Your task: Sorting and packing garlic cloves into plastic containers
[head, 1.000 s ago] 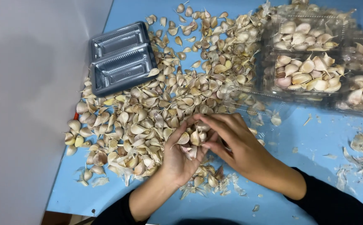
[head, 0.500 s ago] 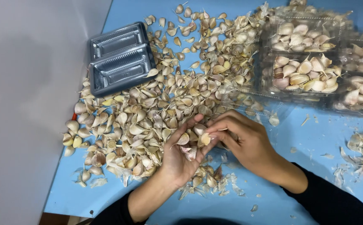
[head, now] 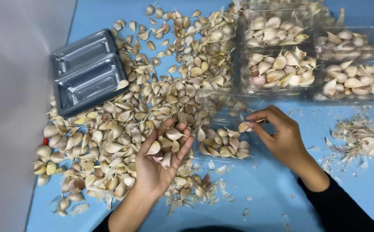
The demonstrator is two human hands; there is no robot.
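My left hand (head: 161, 161) lies palm up over a big heap of unpeeled garlic cloves (head: 122, 124) on the blue table (head: 272, 202), with several cloves resting on its spread fingers. My right hand (head: 281, 135) pinches one garlic clove (head: 243, 126) between thumb and fingers, just above a clear plastic tray (head: 223, 144) that holds several cloves.
Clear plastic boxes filled with cloves (head: 281, 68) stand at the back right. An empty grey two-compartment tray (head: 86, 71) sits at the back left. Loose papery skins (head: 363, 141) lie at the right. A grey surface (head: 15, 107) borders the table on the left.
My hands have moved apart. The right hand has carried one clove to the right, over the clear tray. The left hand has opened flat with cloves on it.
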